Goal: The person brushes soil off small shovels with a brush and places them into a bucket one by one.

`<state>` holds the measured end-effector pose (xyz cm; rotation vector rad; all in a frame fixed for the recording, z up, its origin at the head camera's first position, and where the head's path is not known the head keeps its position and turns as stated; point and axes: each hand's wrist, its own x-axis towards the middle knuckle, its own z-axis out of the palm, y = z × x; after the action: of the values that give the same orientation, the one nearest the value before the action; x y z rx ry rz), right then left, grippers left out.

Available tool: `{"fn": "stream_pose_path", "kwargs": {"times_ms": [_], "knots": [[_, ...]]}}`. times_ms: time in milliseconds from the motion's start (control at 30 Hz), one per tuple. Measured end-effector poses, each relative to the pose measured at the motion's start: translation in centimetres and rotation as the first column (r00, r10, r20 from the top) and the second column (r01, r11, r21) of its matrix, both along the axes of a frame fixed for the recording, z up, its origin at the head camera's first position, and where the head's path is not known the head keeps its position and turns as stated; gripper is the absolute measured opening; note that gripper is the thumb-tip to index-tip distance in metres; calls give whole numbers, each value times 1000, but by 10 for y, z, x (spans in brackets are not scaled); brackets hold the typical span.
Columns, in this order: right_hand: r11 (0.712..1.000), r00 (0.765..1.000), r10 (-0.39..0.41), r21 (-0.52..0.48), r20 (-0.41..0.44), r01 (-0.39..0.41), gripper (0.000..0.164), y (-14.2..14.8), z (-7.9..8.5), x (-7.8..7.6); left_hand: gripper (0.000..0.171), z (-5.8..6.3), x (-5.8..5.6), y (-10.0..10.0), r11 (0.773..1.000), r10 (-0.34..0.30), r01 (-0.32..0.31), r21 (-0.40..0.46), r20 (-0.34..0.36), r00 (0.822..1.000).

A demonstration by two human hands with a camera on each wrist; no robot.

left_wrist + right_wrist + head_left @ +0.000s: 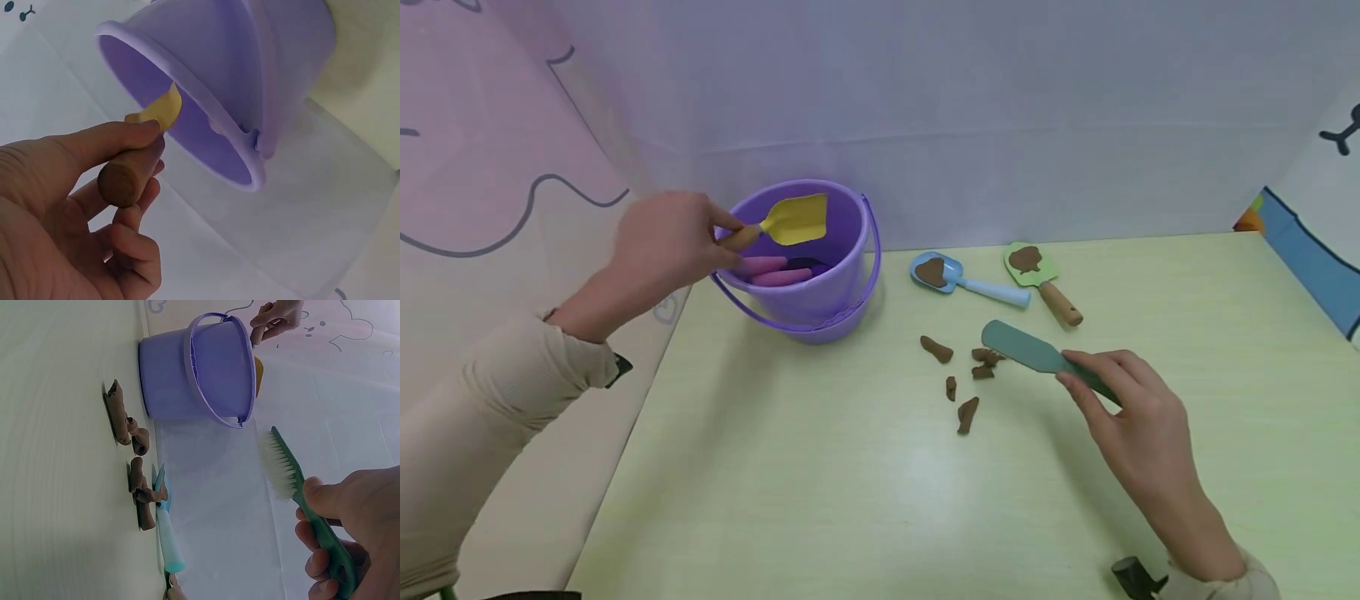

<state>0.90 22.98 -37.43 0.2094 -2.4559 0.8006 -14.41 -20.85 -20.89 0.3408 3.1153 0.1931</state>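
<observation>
Head view: left hand (672, 235), the nearer, pinches the yellow shovel (781, 225) by its handle (740, 239), blade (805, 218) above the purple bucket (820, 307), long axis pointing right; right hand (1138, 417) grips the green brush (1026, 346), well apart.

A pale, grained tabletop (820, 483) is reaching back to a plain whitish wall (970, 100). A dark-outlined pink shape (490, 108) is marking the left side, a blue patch (1303, 258) is showing at right, and light is glinting softly off the tabletop.
</observation>
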Motion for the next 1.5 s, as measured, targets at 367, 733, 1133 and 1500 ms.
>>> {"fn": "stream_pose_path", "kwargs": {"times_ms": [367,733,1133,1500], "knots": [[1000,1000,16,0,8,-16,41,-1,0,1,20,-25,-17,26,967,-149,102,-236,-194,970],[1000,1000,27,9,8,-27,41,-3,0,1,20,-50,-46,24,836,-331,202,-511,-175,927],[999,999,36,12,17,-36,40,-5,1,0,56,-65,-64,34,742,-396,232,-629,-132,909],[998,998,55,9,7,-55,39,-7,0,-1,44,-80,-71,35,722,-417,240,-650,-131,900]]}}
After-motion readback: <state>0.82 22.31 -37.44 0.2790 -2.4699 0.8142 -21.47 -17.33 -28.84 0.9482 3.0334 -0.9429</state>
